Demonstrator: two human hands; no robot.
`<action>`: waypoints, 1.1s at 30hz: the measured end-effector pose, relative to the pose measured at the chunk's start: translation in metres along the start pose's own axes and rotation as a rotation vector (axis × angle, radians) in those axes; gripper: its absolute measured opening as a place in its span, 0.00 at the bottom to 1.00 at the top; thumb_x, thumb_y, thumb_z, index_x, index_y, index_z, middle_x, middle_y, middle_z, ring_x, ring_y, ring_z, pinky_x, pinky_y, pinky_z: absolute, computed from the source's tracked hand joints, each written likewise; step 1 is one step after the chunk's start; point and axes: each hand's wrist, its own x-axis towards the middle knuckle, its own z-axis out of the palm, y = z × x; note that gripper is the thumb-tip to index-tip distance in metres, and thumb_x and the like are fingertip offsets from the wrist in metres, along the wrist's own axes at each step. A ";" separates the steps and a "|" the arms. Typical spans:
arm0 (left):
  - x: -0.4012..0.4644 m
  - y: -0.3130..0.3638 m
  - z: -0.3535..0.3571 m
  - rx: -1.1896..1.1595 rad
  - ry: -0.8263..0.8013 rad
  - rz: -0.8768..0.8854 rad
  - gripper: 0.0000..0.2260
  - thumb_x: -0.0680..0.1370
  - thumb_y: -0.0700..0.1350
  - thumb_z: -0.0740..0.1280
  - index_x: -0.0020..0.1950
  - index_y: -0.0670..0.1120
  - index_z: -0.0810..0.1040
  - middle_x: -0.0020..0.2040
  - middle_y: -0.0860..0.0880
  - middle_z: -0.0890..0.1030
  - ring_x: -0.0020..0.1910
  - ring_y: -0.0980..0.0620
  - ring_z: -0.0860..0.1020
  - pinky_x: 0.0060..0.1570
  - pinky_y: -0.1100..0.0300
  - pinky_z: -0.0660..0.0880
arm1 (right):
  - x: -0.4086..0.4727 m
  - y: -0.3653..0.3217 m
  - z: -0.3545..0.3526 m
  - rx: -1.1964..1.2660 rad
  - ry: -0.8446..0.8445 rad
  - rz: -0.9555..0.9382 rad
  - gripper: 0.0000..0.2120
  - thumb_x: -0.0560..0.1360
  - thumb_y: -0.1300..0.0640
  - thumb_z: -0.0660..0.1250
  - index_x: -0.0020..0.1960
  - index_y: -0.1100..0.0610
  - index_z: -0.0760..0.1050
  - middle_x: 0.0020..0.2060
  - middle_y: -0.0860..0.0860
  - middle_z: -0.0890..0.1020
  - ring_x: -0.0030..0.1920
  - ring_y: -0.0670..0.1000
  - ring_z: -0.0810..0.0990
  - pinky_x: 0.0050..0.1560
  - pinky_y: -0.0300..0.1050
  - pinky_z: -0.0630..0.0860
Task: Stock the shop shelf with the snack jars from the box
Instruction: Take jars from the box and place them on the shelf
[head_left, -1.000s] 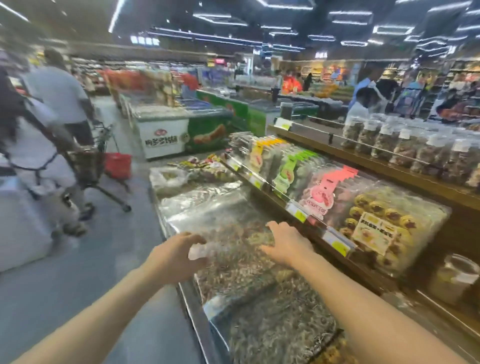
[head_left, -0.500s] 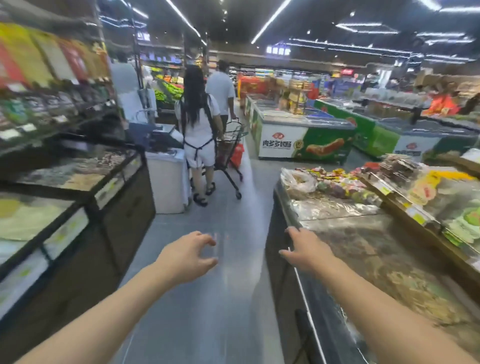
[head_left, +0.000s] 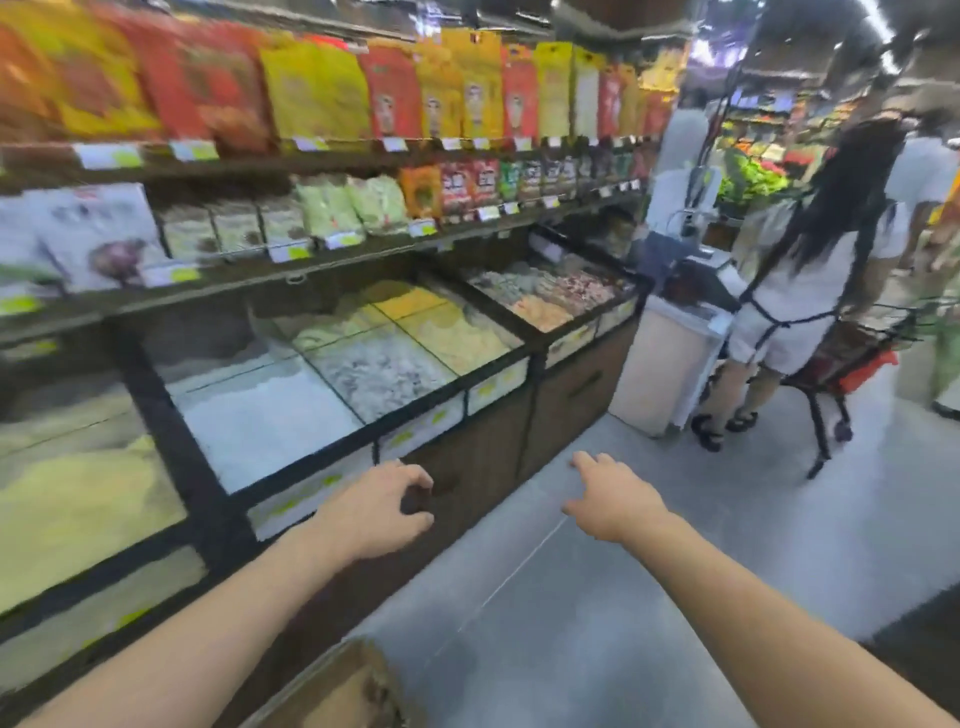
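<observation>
The box (head_left: 337, 691) shows only as a brown cardboard corner at the bottom centre of the frame, on the grey floor (head_left: 597, 597) below and between my two forearms. Its inside is cut off by the frame edge, so I cannot tell how many snack jars remain in it. No jar is visible anywhere in this view, and I cannot identify the shelf meant to receive them.

My left hand (head_left: 371, 512), lower centre, is empty: the fingers are loosely curled with thumb and forefinger apart, gripping nothing. My right hand (head_left: 613, 499), just right of it, is likewise empty, its fingers relaxed and slightly spread, palm down above the floor. Neither hand touches anything.

Assessment: I hold no jar, and the hands are above the box rather than in it. I judge this to be a reach toward the box for a jar, with the pick and the placement both outstanding. Total progress cannot be established from this view.

Surroundings: glass-topped bulk bins (head_left: 363, 358) fill the left and centre of the frame, with shelves of bagged snacks (head_left: 389, 93) across the upper left. At the right, a shopper (head_left: 810, 291) stands with a trolley (head_left: 852, 358), well apart from the box. The view is blurred throughout.
</observation>
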 end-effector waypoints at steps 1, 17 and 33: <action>-0.006 -0.018 -0.001 -0.012 0.017 -0.060 0.21 0.78 0.60 0.67 0.70 0.60 0.72 0.71 0.58 0.72 0.70 0.54 0.71 0.62 0.56 0.71 | 0.014 -0.019 0.003 -0.007 -0.010 -0.057 0.27 0.79 0.45 0.64 0.75 0.49 0.62 0.69 0.53 0.70 0.69 0.58 0.69 0.61 0.56 0.74; -0.108 -0.147 0.036 -0.165 0.139 -0.759 0.21 0.78 0.59 0.68 0.70 0.60 0.72 0.71 0.58 0.73 0.69 0.54 0.73 0.66 0.51 0.73 | 0.125 -0.229 0.102 -0.143 -0.295 -0.696 0.29 0.78 0.46 0.65 0.76 0.51 0.63 0.69 0.55 0.71 0.69 0.59 0.70 0.63 0.57 0.74; -0.086 -0.335 0.161 -0.301 -0.065 -0.870 0.23 0.78 0.57 0.68 0.72 0.59 0.70 0.69 0.54 0.75 0.66 0.50 0.74 0.62 0.50 0.76 | 0.156 -0.333 0.302 -0.195 -0.577 -0.524 0.25 0.78 0.45 0.65 0.73 0.49 0.64 0.65 0.56 0.73 0.65 0.60 0.73 0.60 0.53 0.75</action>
